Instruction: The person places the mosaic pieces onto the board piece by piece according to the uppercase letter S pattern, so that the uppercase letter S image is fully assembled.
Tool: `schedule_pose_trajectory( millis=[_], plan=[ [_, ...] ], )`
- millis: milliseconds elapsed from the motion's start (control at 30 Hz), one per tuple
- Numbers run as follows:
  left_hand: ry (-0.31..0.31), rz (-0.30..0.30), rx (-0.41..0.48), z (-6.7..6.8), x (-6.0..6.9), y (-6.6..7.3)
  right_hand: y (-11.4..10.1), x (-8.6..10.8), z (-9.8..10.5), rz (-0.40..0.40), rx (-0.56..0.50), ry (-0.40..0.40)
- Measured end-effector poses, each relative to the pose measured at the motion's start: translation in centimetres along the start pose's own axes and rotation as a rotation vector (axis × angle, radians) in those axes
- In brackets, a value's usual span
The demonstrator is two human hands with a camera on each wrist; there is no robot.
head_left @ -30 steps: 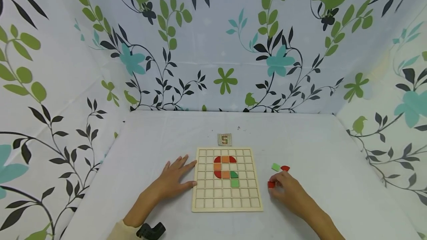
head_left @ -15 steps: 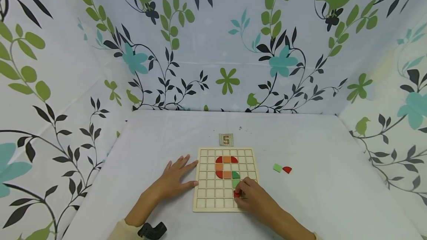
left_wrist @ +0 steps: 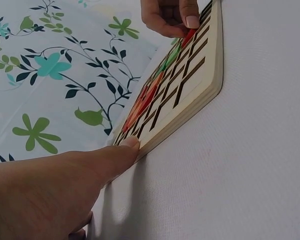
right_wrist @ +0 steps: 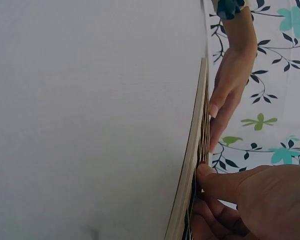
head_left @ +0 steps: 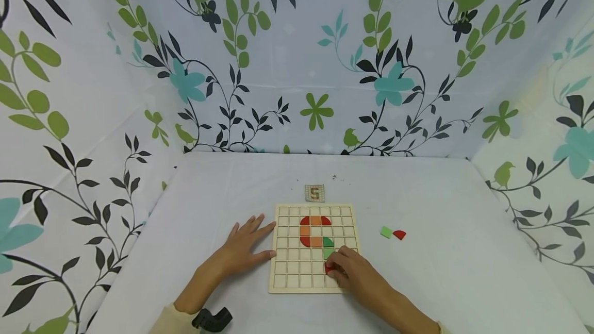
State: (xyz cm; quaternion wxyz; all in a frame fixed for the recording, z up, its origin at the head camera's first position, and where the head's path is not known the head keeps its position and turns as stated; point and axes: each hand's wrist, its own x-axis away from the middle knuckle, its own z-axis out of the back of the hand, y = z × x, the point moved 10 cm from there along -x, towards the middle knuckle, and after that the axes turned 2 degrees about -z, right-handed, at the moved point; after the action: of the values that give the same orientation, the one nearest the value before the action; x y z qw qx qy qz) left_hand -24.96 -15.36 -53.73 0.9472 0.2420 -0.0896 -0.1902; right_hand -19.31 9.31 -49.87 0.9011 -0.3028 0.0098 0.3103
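Note:
A square wooden grid board point(head_left: 287, 283) lies on the white table, with red, orange and green tiles forming a curved line in its cells. My left hand point(head_left: 238, 248) has its fingers spread and touches the board's left edge; in the left wrist view its thumb point(left_wrist: 125, 150) rests on the rim. My right hand point(head_left: 355, 274) is over the lower right of the board. Its thumb and fingers pinch a red tile point(head_left: 328, 268) at the cell just below the light green tile point(head_left: 328, 254). The fingers hide most of that red tile.
Right of the board lie a light green square tile point(head_left: 386, 232) and a red quarter-round tile point(head_left: 399, 234). A small pattern card point(head_left: 314, 193) with an S-like figure lies behind the board. Patterned cloth point(head_left: 278, 66) hangs around the table.
My right hand has carried the red tile from the table at the right leftward onto the board, then stayed there, lowering the tile slightly. The left hand has stayed at the board's edge.

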Motion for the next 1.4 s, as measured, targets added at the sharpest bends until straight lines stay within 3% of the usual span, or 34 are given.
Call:
schedule_pose_trajectory(
  millis=[167, 467, 567, 667, 800, 900, 1033, 1400],
  plan=[
    [0.0, -0.003, -0.004, 0.1, 0.0, 0.0, -0.2, -0.3, 0.2, 0.046, -0.005, 0.004],
    [0.006, -0.003, 0.003, 0.1, -0.1, 0.1, 0.2, -0.6, 0.2, -0.001, -0.016, -0.018],
    [0.008, -0.003, -0.004, 0.0, -0.1, 0.1, 1.7, -0.6, 0.8, -0.138, -0.03, -0.027],
    [0.01, -0.004, -0.005, 0.0, -0.1, 0.1, 4.9, -0.5, 2.6, -0.321, -0.051, 0.001],
    [0.01, -0.006, -0.001, -0.1, -0.2, 0.0, 9.8, 0.4, 6.9, -0.413, 0.006, 0.123],
    [0.011, -0.004, -0.003, 0.0, -0.1, 0.0, 12.4, 1.4, 9.0, -0.445, 0.082, 0.172],
    [0.011, 0.007, -0.008, 0.1, 0.0, -0.2, 14.3, 1.8, 9.1, -0.492, 0.138, 0.126],
    [0.006, 0.004, -0.01, 0.0, -0.2, -0.1, 14.3, 1.5, 7.9, -0.484, 0.175, 0.089]
  ],
)
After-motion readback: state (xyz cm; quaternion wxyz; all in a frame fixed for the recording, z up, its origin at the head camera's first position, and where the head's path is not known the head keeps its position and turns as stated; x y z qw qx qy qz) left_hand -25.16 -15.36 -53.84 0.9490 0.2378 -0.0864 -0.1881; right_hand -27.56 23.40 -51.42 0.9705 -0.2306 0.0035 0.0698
